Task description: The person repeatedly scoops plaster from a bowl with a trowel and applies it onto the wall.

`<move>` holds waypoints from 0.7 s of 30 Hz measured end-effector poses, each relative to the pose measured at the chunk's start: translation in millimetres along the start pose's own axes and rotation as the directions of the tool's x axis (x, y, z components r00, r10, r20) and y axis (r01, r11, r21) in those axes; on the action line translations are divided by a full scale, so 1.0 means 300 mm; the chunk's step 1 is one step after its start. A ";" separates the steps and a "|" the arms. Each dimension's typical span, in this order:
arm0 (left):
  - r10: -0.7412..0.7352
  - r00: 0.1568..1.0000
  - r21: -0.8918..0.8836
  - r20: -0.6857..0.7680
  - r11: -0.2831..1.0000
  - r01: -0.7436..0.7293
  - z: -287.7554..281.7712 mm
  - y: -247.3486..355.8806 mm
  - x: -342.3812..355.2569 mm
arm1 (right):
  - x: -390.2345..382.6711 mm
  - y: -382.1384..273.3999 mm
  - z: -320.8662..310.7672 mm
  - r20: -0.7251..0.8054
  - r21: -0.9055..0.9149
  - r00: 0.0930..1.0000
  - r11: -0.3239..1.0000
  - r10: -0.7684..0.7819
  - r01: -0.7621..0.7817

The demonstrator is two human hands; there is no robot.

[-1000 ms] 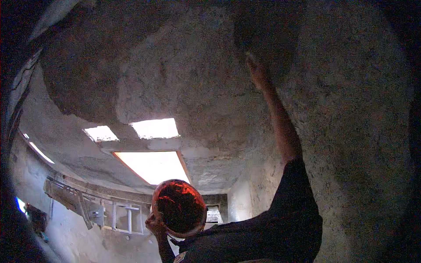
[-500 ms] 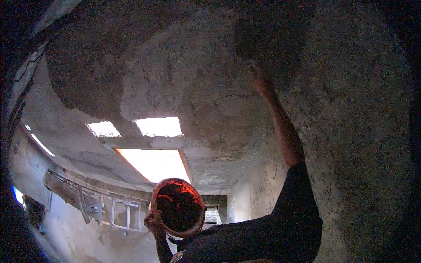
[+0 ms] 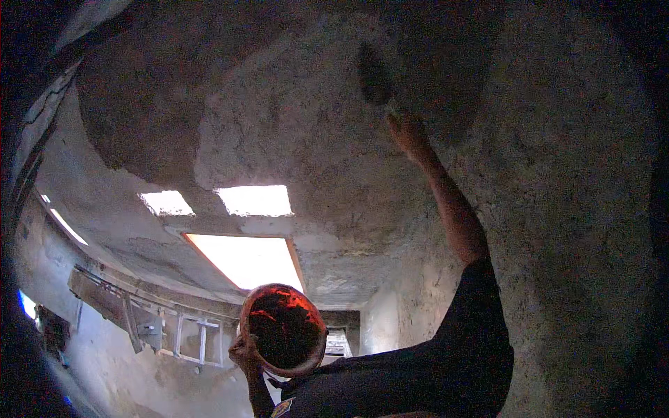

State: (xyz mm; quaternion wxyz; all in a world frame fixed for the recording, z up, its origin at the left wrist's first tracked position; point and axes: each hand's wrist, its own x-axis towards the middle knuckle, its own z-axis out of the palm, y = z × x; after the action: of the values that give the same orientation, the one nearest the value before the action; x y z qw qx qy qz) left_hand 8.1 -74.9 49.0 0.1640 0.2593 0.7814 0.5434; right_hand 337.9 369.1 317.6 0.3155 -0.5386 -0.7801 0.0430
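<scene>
My left hand (image 3: pixel 245 354) is closed on the rim of a round bucket (image 3: pixel 282 296), orange-red inside and smeared with dark material. Its mouth faces me, low in the middle of the view. High up, my right arm stretches toward the rough grey plaster surface (image 3: pixel 279 118). At its end my right hand (image 3: pixel 410 137) is closed around the handle of a trowel (image 3: pixel 374 73). The dark, leaf-shaped blade points up and left, close to the plaster beside a darker patch (image 3: pixel 446 63). Whether the blade touches the surface I cannot tell.
Bright openings, among them a large framed one (image 3: pixel 244 254), lie left of centre, beyond the bucket. Farther left, a ladder-like frame (image 3: pixel 202 341) and boards (image 3: pixel 104 299) are by the far wall. Rough wall (image 3: pixel 578 209) runs along my right side.
My right hand has shifted slightly left and down, and the trowel has turned so its dark blade now shows. My left hand and the bucket have stayed nearly in place.
</scene>
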 end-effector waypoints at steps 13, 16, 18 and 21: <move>0.143 0.989 -0.004 -0.037 0.990 -0.143 -0.013 -0.086 0.002 | -0.015 0.001 0.056 -0.088 -0.007 0.985 0.989 -0.148 0.148; 0.221 0.971 -0.051 -0.093 0.973 -0.226 0.035 -0.100 0.004 | -0.135 0.066 0.157 0.101 -0.266 0.993 0.963 0.060 -0.031; 0.148 0.989 -0.111 -0.031 0.982 -0.150 0.035 -0.014 0.006 | -0.286 0.155 0.237 0.038 -0.042 0.994 0.993 -0.106 0.107; 0.005 1.000 -0.107 0.005 0.994 -0.004 0.011 -0.026 0.024 | -0.548 0.001 0.273 0.158 -0.015 0.963 0.974 -0.220 0.225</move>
State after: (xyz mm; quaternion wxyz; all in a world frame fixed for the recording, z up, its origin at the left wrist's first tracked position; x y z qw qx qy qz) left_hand 2.3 -70.4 40.8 0.1786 0.2534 0.7502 0.5840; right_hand 330.3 249.0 178.8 0.2478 -0.4479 -0.8583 0.0364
